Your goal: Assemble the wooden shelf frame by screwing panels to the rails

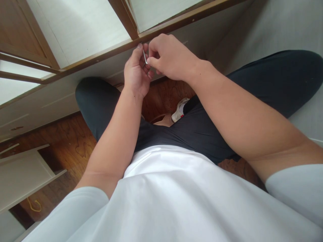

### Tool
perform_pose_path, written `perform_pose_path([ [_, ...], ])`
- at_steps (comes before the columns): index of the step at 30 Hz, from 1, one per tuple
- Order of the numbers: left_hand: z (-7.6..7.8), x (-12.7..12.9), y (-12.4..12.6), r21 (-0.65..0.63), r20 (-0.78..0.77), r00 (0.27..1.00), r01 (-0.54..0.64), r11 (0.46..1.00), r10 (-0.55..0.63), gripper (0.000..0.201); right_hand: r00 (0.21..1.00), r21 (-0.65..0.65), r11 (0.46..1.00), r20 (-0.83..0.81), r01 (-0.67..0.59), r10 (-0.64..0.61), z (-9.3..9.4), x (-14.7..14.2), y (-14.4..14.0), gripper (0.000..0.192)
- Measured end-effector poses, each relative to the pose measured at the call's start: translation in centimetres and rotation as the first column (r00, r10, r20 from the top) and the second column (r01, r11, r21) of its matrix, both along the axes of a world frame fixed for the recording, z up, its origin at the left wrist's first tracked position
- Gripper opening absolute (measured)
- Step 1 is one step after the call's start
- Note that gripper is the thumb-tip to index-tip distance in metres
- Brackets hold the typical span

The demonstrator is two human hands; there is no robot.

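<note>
A thin, bent metal hex key (145, 57) is pinched upright between right hand (169, 55) and left hand (136, 72), fingers closed, against the brown wooden frame rail (101, 55).

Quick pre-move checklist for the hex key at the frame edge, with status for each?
1. Hex key held: ok, pinched between fingers of the left hand and the right hand.
2. Key tip at the wooden frame: ok, its upper end meets the frame's edge near the upright.
3. Tip seated in a screw: cannot tell, the fingers hide it and the spot is too small.
4. Both hands close together on the key: ok.
5. Stable posture: ok, the person sits on the floor with legs folded, arms free.
6. Loose panel out of the way: ok, it lies to the left, apart from the hands.
</note>
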State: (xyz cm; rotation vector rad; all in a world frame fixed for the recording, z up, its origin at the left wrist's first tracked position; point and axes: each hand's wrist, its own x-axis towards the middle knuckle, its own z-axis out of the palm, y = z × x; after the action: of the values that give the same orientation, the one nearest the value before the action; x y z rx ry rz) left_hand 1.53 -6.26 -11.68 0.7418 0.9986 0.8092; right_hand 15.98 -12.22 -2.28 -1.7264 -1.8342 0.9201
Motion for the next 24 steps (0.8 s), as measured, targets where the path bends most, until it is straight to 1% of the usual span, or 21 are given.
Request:
perform_pose_path([
  [2,0.2,0.13,-0.12,-0.019,0.008,1.0,-0.019,1.0,0.02,0.021,1.0,0.025,1.0,0.024,0.007,-0.008,0.09,-0.04,0.02,0.017],
  [4,0.2,0.16,-0.13,-0.013,0.023,1.0,-0.015,1.0,0.016,0.022,0.997,0.053,0.998,0.077,0.018,-0.022,0.1,-0.06,0.09,0.015],
  [7,-0.06,0.06,-0.02,0.011,0.033,0.999,0.022,1.0,-0.022,0.024,0.987,0.078,0.997,0.158,0.026,-0.038,0.04,-0.12,0.18,0.015],
  [12,-0.5,-0.09,0.18,0.055,0.0,0.996,0.084,0.995,-0.084,0.026,0.977,0.071,0.997,0.212,0.019,-0.034,0.0,-0.6,-0.08,0.018],
  [15,-0.66,-0.1,0.27,0.041,-0.012,0.995,0.101,0.994,-0.101,0.028,0.979,0.061,0.998,0.199,0.034,-0.046,-0.34,-0.79,-0.14,0.017],
  [19,-0.77,-0.09,0.26,0.039,-0.015,0.996,0.084,0.996,-0.084,0.032,0.988,0.038,0.997,0.136,0.066,-0.071,-0.85,-0.59,0.05,0.014],
  [21,-0.69,-0.08,0.17,0.044,-0.024,0.997,0.077,0.996,-0.076,0.034,0.99,0.034,0.996,0.117,0.077,-0.081,-0.84,-0.4,0.1,0.011],
  [24,-0.36,-0.05,-0.01,0.031,-0.036,0.997,0.063,0.997,-0.062,0.039,0.995,0.003,0.998,0.084,0.058,-0.058,-0.57,-0.16,0.02,0.011],
])
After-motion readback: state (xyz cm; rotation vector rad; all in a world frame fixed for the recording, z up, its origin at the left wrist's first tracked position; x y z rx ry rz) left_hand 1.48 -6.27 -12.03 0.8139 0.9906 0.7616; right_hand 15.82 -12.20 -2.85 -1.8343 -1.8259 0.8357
